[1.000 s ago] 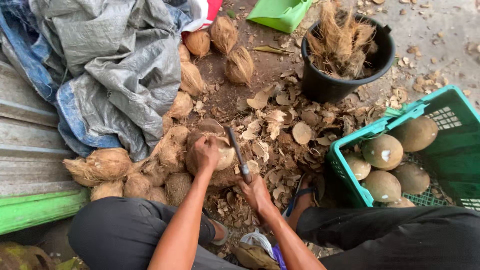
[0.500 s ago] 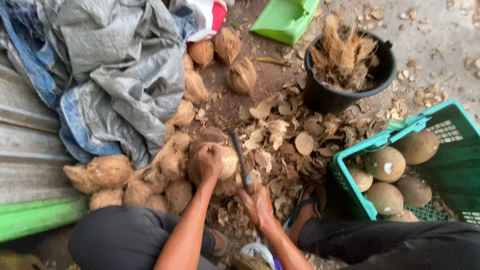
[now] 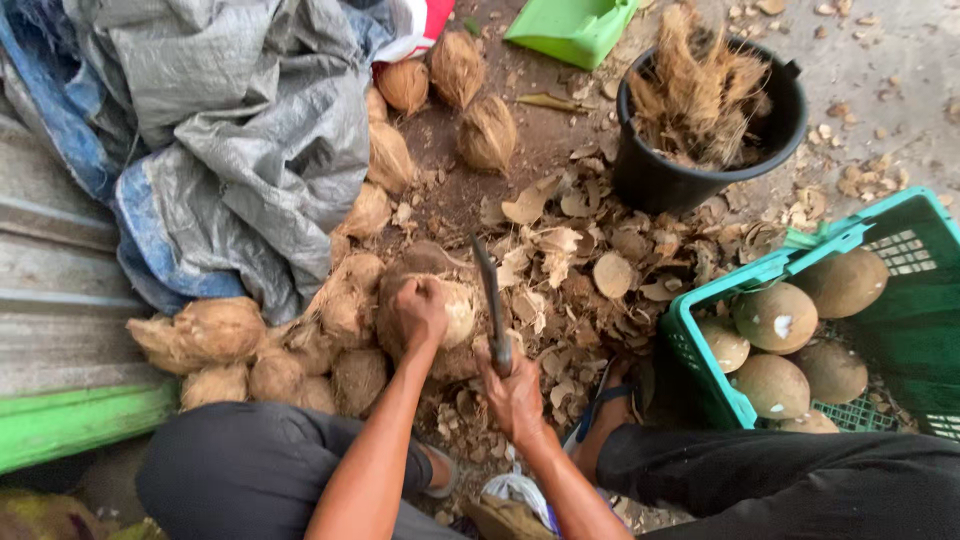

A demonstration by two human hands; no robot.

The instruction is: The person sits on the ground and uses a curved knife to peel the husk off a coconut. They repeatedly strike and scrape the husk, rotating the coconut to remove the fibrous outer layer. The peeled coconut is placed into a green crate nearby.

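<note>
My left hand [image 3: 420, 312] grips a partly husked coconut [image 3: 455, 308] that rests on the ground between my knees. My right hand [image 3: 515, 390] holds a long dark knife [image 3: 490, 300] by its handle, the blade standing up beside the coconut's right side. Brown husk chips [image 3: 560, 260] lie scattered around both hands.
Several unhusked coconuts [image 3: 225, 328] are piled at the left under a grey and blue tarp [image 3: 230, 130]. A black bucket [image 3: 660, 180] holds husk fibre at the top right. A green crate [image 3: 900, 300] at the right holds several peeled coconuts. A green dustpan [image 3: 570, 25] lies at the top.
The knife blade has swung up nearer to vertical beside the coconut. My left hand stays on the coconut. The view has shifted slightly.
</note>
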